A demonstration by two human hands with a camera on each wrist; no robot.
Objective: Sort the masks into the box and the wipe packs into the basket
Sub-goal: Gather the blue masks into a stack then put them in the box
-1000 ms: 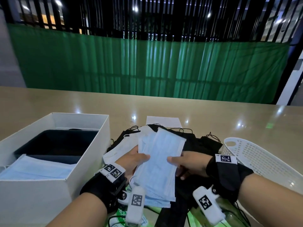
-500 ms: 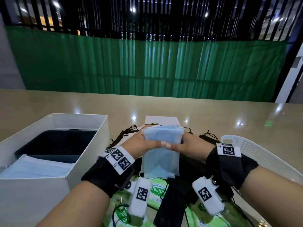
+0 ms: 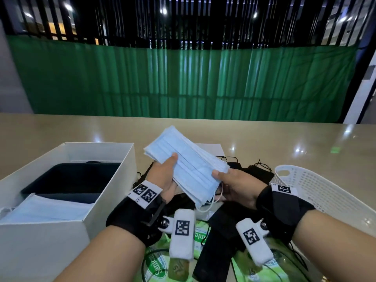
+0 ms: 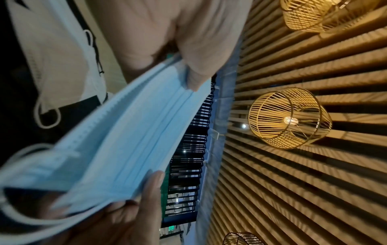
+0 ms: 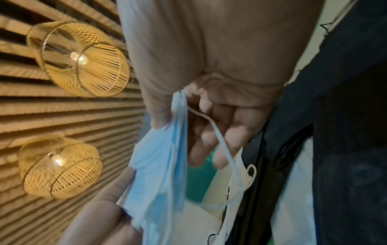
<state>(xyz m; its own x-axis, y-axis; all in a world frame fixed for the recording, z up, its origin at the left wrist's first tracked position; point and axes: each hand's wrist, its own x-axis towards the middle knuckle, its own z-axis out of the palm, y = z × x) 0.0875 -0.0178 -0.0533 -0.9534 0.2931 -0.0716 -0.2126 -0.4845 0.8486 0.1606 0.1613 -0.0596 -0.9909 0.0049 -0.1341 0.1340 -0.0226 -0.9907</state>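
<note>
Just right of the white box (image 3: 97,180), above the table pile, the stack of blue masks (image 3: 189,169), upright 0.5 s ago, now lies tilted flat, pinched by left hand (image 3: 164,176) and right hand (image 3: 238,186), probably ready to go boxward.

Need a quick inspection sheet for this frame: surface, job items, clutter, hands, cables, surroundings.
Surface: tan glossy table, lamp glare.
Job's things: blue mask stack held above the pile; white box to the left holds blue masks; white basket to the right; black masks and green wipe packs heaped between them.
Clutter: white sheet under the pile.
Hands: left hand and right hand each grip the stack.
Cables: nothing seen; only ear loops.
Surroundings: green curtain, dark slatted screen above.
</note>
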